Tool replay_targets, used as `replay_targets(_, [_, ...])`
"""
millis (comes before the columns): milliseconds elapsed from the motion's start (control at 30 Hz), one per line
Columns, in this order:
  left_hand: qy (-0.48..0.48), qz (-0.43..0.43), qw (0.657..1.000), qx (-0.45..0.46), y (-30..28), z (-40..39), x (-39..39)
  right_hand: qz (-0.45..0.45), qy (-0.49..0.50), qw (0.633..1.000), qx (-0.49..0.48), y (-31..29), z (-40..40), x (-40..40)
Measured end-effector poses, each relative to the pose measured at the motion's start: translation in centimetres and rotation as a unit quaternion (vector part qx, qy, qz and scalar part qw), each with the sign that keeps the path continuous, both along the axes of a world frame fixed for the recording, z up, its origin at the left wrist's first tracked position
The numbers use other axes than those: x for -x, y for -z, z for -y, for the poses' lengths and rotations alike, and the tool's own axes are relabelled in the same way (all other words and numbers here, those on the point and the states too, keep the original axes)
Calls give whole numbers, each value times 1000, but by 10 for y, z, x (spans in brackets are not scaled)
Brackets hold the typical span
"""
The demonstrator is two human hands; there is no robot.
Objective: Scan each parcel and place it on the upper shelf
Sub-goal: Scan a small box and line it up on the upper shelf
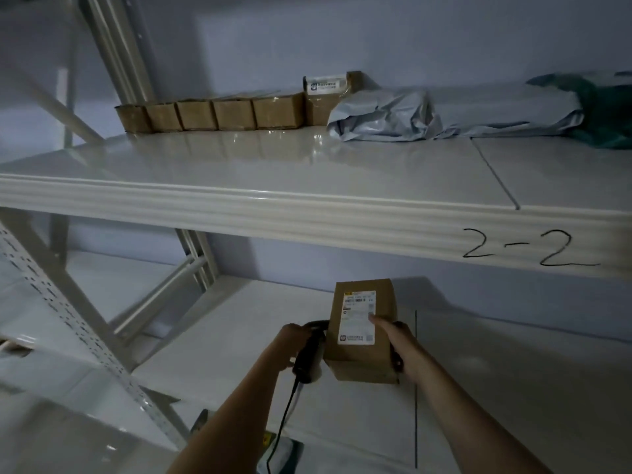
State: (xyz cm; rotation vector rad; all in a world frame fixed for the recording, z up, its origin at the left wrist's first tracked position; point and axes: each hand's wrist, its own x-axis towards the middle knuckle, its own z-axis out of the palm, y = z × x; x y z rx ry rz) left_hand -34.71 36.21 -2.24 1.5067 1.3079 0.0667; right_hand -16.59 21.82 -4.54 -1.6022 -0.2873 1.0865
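Cardboard box: the parcel in hand [362, 333] is a small brown carton, held upright in front of the lower shelf [513, 371], below the upper shelf, with its white label [357, 318] facing the camera.
Right hand: the right hand [398, 340] grasps the box from its right side; the thumb lies across the lower part of the label, and the other fingers wrap behind the box, mostly out of sight.
Left hand: the left hand [290, 340] is clenched round the grip of a black scanner [309, 354], whose cable [282, 422] trails down toward the bottom edge.
Scanner position: its head sits just beside the box's left side, partly hidden behind it; it does not look aimed at the label.
Step in hand: probably the scan, or the moment just around it; no scan beam shows, so I cannot tell whether the code has been read.
Upper shelf: the upper shelf [307, 200], marked "2-2" [528, 248], already carries a row of brown boxes [212, 114] at the back, a taller box [328, 97], a grey mailing bag [386, 118] and a green bag [605, 114].
Next move calls for: if unscanned, the barcode must face the scanner and the thumb must stay off it; then the box has to rise over the shelf lip and go down on the bare front area.
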Motion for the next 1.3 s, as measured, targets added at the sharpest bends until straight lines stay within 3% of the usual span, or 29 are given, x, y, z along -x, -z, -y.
replay_targets(167, [-1, -26, 1000, 5, 32, -21, 0, -12, 62, 998, 12, 15, -4, -8])
replay_targets(333, [63, -90, 994, -11, 58, -28, -11, -17, 113, 993, 26, 22, 7, -5])
replay_targets(633, [139, -86, 986, -42, 89, -34, -15, -38, 175, 983, 47, 35, 17, 1])
replay_targets(733, [162, -47, 985, -41, 86, -39, -14, -28, 195, 979, 54, 38, 21, -3])
replay_targets(833, [120, -10, 992, -32, 73, -46, -10, -29, 225, 972, 61, 37, 22, 0])
replay_targets(1067, [63, 172, 982, 45, 12, -53, -6, 86, 278, 954, 67, 28, 6, 21])
replay_targets(1300, [105, 196, 973, -63, -34, -36, -16, 171, 270, 947, 24, 9, -12, 35])
